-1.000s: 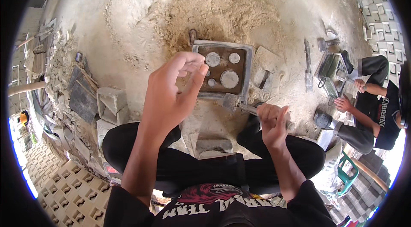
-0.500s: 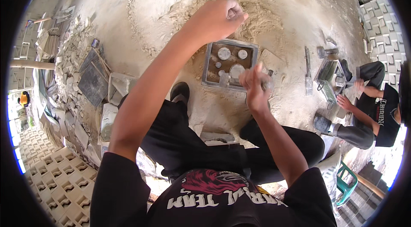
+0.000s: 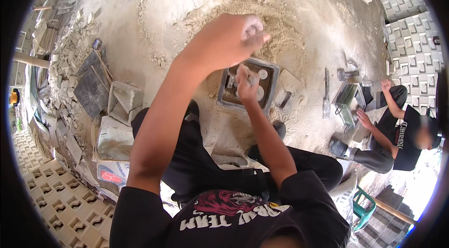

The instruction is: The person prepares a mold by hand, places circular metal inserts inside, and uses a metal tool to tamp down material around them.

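Note:
A rectangular mould [image 3: 224,99] with a dark frame sits on the dusty ground before me. Brown fill lies inside it, with pale round discs [image 3: 263,74] of differing size. Above its far edge hangs my left hand [image 3: 236,37], fingers curled in and dusted with powder; whatever they hold is hidden. Lower and over the middle of the mould is my right hand [image 3: 248,84], closed, with a greyish bit showing at its fingers that I cannot name. Part of the mould is covered by this hand.
Beyond the mould spreads a heap of crumbly sand [image 3: 280,28]. A pale slab with a dark slot [image 3: 284,99] lies right of it. Farther right, a co-worker [image 3: 397,131] sits at another mould [image 3: 348,103]. Rubble [image 3: 68,65] and a dark board [image 3: 93,84] are at left.
My right hand has moved left, from the mould's right edge to over its middle. The left hand is a little nearer to me, still curled. The co-worker's far hand has risen.

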Demonstrator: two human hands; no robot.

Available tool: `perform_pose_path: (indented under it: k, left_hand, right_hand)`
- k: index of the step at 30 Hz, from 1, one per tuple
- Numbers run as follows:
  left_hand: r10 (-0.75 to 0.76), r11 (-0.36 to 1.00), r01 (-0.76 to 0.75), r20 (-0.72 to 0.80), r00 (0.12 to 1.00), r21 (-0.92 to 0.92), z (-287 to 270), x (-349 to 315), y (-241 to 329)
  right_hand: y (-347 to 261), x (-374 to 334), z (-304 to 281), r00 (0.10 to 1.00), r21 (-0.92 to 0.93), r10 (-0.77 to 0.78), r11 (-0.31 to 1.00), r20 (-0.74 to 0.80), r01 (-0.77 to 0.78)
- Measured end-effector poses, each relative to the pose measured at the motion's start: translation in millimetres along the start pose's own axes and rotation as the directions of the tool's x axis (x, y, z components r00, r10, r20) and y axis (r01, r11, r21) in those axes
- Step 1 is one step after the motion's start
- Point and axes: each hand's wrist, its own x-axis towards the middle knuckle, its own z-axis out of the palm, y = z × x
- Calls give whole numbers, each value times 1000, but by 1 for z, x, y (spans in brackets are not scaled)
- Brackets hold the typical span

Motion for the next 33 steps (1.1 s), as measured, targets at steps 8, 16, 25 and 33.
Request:
perform_pose_path:
  k: [8, 16, 25, 33]
  left_hand:
    - [-217, 911, 143, 154, 964, 388, -2, -8, -36]
    - [-143, 921, 85, 125, 982, 380, 4, -8, -23]
    - [-224, 906, 133, 187, 957, 401, 2, -8, -28]
    - [-183, 919, 106, 173, 968, 379, 3, -11, -27]
  right_hand:
    - [12, 31, -3, 997, 89, 8, 996, 83, -15]
    - [36, 63, -3, 997, 87, -69, 994, -46, 72]
    - [26, 74, 5, 994, 17, -34, 999, -104, 36]
    - [-6, 72, 25, 997, 75, -75, 994, -8, 75]
